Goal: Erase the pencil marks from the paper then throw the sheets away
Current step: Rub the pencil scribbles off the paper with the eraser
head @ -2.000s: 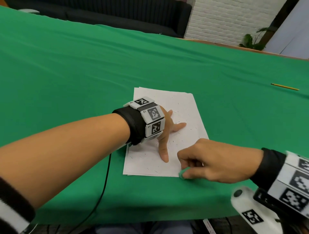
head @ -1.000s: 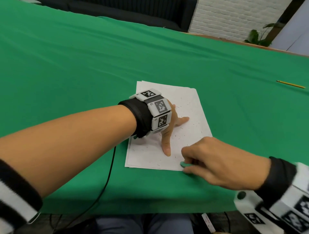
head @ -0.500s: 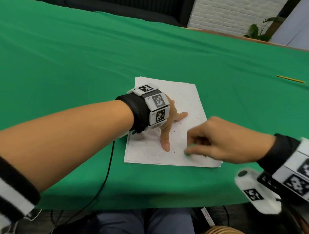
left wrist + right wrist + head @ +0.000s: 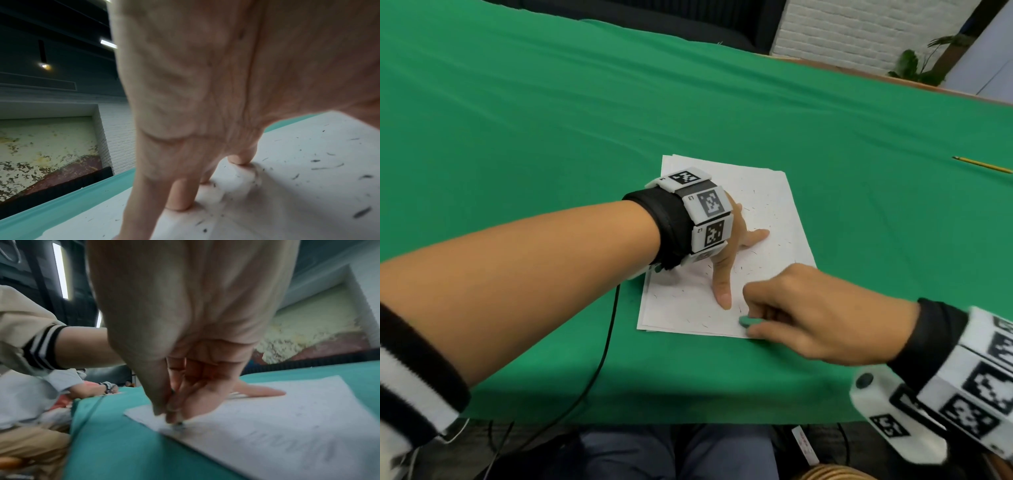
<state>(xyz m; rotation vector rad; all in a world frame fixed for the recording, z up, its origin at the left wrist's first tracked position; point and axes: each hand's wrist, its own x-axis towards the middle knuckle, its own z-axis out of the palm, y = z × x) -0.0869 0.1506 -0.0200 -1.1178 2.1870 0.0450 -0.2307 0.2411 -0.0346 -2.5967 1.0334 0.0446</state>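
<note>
The eraser (image 4: pixel 748 321) showed only as a green tip; the right hand (image 4: pixel 815 315) covered the rest, and its grip hid the near right corner of the paper (image 4: pixel 767 192). In the right wrist view the eraser was blurred and barely discernible. The left hand (image 4: pixel 729 253) lay mostly behind its wristband (image 4: pixel 703 210). The pencil (image 4: pixel 983 164) ran off the head view's right edge.

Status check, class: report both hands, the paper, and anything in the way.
Left hand flat, fingers spread, pinning paper. Right hand pinching green eraser at near edge. Eraser crumbs all over sheet. Pencil far right, clear.
</note>
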